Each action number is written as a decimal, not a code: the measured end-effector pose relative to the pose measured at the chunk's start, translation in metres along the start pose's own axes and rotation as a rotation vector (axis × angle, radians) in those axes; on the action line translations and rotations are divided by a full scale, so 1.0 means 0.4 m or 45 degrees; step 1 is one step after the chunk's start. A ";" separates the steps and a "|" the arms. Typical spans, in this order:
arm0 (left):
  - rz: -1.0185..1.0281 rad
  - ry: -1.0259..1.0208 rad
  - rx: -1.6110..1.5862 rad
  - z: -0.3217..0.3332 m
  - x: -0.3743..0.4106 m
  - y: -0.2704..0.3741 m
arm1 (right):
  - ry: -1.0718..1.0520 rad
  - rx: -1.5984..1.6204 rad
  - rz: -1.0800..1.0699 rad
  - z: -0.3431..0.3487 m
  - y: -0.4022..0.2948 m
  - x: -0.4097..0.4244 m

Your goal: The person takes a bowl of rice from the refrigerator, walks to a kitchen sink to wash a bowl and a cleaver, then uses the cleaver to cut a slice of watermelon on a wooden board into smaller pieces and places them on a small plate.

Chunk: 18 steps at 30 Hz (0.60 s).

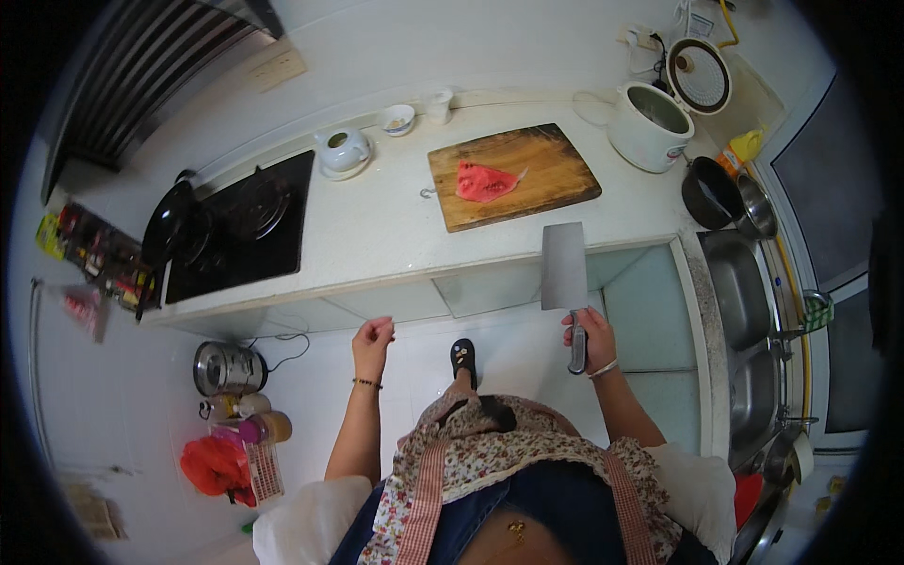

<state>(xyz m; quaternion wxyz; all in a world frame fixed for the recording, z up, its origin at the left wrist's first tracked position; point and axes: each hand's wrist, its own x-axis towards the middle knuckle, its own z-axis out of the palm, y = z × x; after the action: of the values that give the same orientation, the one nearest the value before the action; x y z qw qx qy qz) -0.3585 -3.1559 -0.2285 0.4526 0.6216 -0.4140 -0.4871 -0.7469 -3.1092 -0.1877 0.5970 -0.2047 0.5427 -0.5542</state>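
My right hand (592,337) grips the handle of a cleaver (564,265), its broad blade pointing up in the picture, close to the counter's front edge. A wooden cutting board (544,166) lies on the white counter beyond the cleaver. On the board's left part rests a piece of red watermelon flesh (484,181), with a thin pale sliver at its right tip. My left hand (374,339) is in front of the counter over the floor, fingers loosely curled; I see nothing in it. A beaded bracelet circles the left wrist, a pale bangle the right one.
On the counter (367,226) stand a white teapot (344,150), a small bowl (397,120), a cup (438,106) and an open rice cooker (650,131). A gas hob (244,233) with a black wok (176,219) is left, a steel sink (738,289) right, a basket (266,473) lower left.
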 end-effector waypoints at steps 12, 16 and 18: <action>0.857 -0.743 0.834 0.570 0.484 0.346 | 0.355 0.131 -0.003 0.028 -0.080 0.166; 0.815 -0.773 1.724 0.809 0.607 0.377 | 0.417 0.148 0.048 -0.014 -0.116 0.177; 0.737 -0.644 1.991 0.894 0.673 0.314 | 0.397 0.155 0.038 -0.052 -0.132 0.205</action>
<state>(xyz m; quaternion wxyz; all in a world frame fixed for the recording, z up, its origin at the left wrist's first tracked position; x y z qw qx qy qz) -0.6693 -3.5015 -0.2106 -0.1035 0.4977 -0.8596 -0.0522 -0.8050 -3.1903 -0.1842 0.5250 -0.0717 0.5970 -0.6023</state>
